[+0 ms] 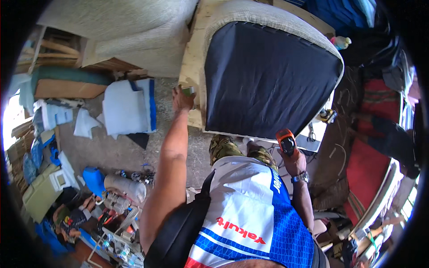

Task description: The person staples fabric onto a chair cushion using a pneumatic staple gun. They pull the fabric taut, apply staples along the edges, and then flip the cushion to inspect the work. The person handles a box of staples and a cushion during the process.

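A padded furniture piece (273, 12) in pale grey fabric, its underside covered with black cloth (270, 80), lies on a wooden worktable (193, 60) in front of me. At the table's left edge my left hand (182, 99) has its fingers round a small green box (188, 91). My right hand (294, 161), wearing a metal watch, is closed round an orange-and-black staple gun (286, 141). The gun is just off the near right edge of the piece. Its lower part is hidden by my hand.
Scissors (311, 133) and a yellow-and-black tool (328, 116) lie right of the piece. Another pale upholstered piece (134, 44) stands far left, with white padding sheets (127, 107) below it. Clutter and a tank (126, 186) fill the lower left. Another person (391, 138) is by red panels (367, 167).
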`<state>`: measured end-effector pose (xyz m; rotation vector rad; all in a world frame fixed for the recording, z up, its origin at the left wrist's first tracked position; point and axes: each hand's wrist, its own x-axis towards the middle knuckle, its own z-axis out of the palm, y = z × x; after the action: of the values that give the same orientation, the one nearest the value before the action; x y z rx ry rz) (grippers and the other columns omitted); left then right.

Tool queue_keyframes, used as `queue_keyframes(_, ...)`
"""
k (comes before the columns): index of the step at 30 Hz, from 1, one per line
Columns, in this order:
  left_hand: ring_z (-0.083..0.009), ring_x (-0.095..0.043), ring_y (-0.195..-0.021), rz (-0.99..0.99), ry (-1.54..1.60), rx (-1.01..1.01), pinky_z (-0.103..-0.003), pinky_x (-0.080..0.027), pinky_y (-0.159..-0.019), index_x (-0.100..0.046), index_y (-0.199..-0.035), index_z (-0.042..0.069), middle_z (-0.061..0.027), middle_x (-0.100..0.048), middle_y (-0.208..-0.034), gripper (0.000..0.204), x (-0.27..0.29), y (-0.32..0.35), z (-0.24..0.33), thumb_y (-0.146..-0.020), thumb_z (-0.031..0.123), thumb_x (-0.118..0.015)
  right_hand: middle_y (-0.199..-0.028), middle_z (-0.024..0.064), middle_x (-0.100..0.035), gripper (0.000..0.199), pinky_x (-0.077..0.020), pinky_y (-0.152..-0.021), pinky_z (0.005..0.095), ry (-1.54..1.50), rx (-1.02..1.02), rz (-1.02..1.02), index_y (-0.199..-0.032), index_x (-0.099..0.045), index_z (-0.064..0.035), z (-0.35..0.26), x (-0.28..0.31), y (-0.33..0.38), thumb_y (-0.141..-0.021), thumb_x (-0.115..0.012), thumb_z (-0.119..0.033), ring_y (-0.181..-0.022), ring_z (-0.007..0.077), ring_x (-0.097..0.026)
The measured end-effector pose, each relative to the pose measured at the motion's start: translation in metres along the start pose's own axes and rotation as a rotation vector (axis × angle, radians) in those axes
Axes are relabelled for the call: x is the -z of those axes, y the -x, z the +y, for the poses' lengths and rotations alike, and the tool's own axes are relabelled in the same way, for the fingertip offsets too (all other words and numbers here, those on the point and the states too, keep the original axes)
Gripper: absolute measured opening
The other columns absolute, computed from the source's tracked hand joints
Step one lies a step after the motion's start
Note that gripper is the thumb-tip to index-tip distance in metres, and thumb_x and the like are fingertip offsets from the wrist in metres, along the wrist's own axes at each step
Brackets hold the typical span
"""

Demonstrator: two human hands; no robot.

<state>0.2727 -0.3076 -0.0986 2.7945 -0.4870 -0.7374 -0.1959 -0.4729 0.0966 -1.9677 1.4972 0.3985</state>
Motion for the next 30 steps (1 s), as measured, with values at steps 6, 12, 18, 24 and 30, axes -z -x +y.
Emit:
queue_keyframes(6,-0.0434,-0.047,-0.137,0.172,-0.421,-0.346,-0.051,-0.044,-0.11,-0.038,-0.153,0.008,-0.0261,-0.043,-0.153,0.089,-0.156,-0.098,-0.162,-0.082,0.047,-0.075,-0.093,0.0183,-0.075,0.054,-0.0566,-0.075,0.052,0.303,0.0,-0.122,-0.125,-0.065,-0.0155,-0.061,0.02,-0.035,-0.088,-0.071,-0.054,-0.088,0.0385,-0.073)
queue_keyframes(12,-0.0474,-0.049,-0.131,-0.142,0.073,-0.33,-0.05,-0.043,-0.109,-0.047,-0.144,0.001,-0.0275,-0.059,-0.135,0.082,-0.091,-0.092,-0.113,-0.074,0.028,-0.082,-0.096,0.0185,-0.075,0.057,-0.0567,-0.078,0.0495,0.041,-0.049,-0.054,-0.125,-0.064,-0.0165,-0.034,0.004,-0.01,-0.086,-0.073,-0.058,-0.089,0.0387,-0.073)
queue_keyframes(18,-0.0247,-0.072,-0.082,-0.77,0.696,0.446,-0.043,-0.059,-0.075,-0.068,-0.113,0.01,-0.0071,-0.074,-0.099,0.023,-0.026,0.0,-0.171,-0.092,0.018,-0.072,-0.107,0.0173,-0.075,0.054,-0.0536,-0.091,0.0433,-0.27,-0.333,-0.017,-0.122,-0.066,-0.0108,0.056,0.007,0.037,-0.086,-0.076,-0.05,-0.104,0.0331,-0.072)
queue_keyframes(24,-0.0236,-0.071,-0.081,-1.032,0.738,0.699,-0.04,-0.057,-0.076,-0.071,-0.105,0.013,-0.0062,-0.073,-0.097,0.035,0.018,0.134,-0.142,-0.095,0.046,-0.068,-0.107,0.0333,-0.068,0.071,-0.0541,-0.085,0.0542,-0.285,-0.342,-0.018,-0.148,-0.03,-0.0087,0.207,-0.04,-0.002,-0.087,-0.065,-0.024,-0.098,0.0484,-0.069)
queue_keyframes(30,-0.0208,-0.068,-0.098,-0.801,0.789,0.396,-0.036,-0.054,-0.09,-0.066,-0.122,0.002,-0.0103,-0.07,-0.11,0.03,0.059,0.242,-0.013,-0.1,0.022,-0.063,-0.115,0.0349,-0.065,0.091,-0.0561,-0.084,0.0553,-0.289,-0.426,0.08,-0.164,-0.006,-0.0176,0.275,-0.126,-0.141,-0.091,-0.06,-0.016,-0.098,0.0475,-0.07)
